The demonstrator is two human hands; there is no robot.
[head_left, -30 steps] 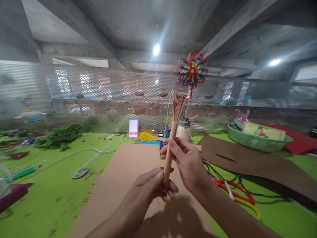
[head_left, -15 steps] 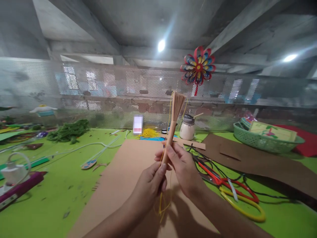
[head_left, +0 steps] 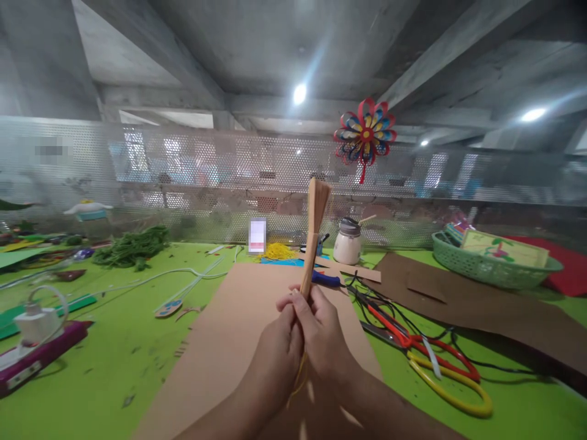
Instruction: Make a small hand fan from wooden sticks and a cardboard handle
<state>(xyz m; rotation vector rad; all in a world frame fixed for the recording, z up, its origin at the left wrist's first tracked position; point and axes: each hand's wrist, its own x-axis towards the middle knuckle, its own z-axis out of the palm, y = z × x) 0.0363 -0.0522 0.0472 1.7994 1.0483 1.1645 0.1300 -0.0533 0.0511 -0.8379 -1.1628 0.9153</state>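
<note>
Upright in front of me stands a small light-brown rolled paper piece (head_left: 316, 214), broom-like, with a narrow handle and a finely slit, flared top. Its lower end is gripped by both hands. My left hand (head_left: 275, 351) is closed low around the handle, partly hidden behind the right. My right hand (head_left: 326, 339) is closed on it just above, thumb and fingers pinched together. A thin yellow thread (head_left: 300, 382) hangs below the hands. Beneath them lies a large tan paper sheet (head_left: 215, 342).
To the right lie red-and-yellow-handled scissors (head_left: 443, 360), dark cords and brown paper (head_left: 486, 305). Behind are a blue-handled tool (head_left: 326, 279), a jar (head_left: 347, 244) and yellow shreds (head_left: 277, 250). A green basket (head_left: 495, 272) stands right; a purple power strip (head_left: 46, 354) lies left.
The paper piece has tipped more upright and shifted slightly left and down. My hands have drawn closer together, and the yellow thread beside the flared top shows less now.
</note>
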